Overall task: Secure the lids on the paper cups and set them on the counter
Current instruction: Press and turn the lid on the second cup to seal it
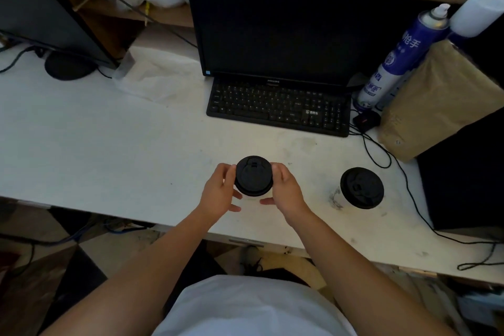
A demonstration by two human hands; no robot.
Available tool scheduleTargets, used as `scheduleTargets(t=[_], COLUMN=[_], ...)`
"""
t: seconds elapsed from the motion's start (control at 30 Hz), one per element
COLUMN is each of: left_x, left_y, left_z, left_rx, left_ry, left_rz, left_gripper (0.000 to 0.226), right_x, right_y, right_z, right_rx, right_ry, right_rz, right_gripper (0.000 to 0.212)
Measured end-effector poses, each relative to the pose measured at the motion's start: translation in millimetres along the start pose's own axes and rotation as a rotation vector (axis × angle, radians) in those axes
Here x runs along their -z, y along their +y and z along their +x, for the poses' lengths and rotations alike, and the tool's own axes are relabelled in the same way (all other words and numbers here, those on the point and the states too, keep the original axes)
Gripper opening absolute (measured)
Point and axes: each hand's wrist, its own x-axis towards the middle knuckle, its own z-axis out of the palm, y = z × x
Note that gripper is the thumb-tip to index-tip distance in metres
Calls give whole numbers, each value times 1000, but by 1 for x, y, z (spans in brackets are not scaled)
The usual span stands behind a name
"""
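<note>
A cup (251,198) is held at the near middle of the counter (109,144), almost wholly hidden beneath its black lid (253,176). It is clasped from both sides. The left hand (218,189) is curled round its left flank with fingertips at the lid's rim, and the right hand (286,188) is curled round the right flank likewise. Both thumbs are left loose on the near side, not quite meeting. Whether the base rests on the counter or is raised just above it cannot be told.

A second cup (362,188), already lidded, stands to the right, well apart.

The cup is judged light and thin-walled (paper gives way readily), so it is likely to be dented by a hard squeeze at mid-height. The lid looks like stiff plastic with a snap rim. Pressure is best applied downward around that rim, where the rolled lip stiffens the paper, with the body only lightly steadied lower down. Whether liquid is inside cannot be seen, so it should be kept upright.
</note>
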Motion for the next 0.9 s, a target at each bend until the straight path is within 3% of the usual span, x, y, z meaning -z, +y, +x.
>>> scheduleTargets(t=[0.2, 0.33, 0.5, 0.63, 0.9], left_x=[-2, -3, -12, -14, -8], left_y=[-3, -4, -13, -11, -8], left_z=[1, -3, -10, -15, -6], left_rx=[-174, -265, -152, -41, 86], left_ry=[6, 16, 128, 175, 110], left_rz=[79, 81, -112, -250, -243], left_gripper=[30, 31, 25, 23, 39], right_x=[-3, -2, -6, -10, -8], right_y=[3, 3, 5, 8, -2], right_z=[1, -1, -8, -10, -2], right_rx=[182, 83, -48, -52, -64], right_ry=[52, 52, 32, 10, -24], right_rz=[-76, 93, 396, 400, 288], right_gripper=[33, 28, 24, 26, 34])
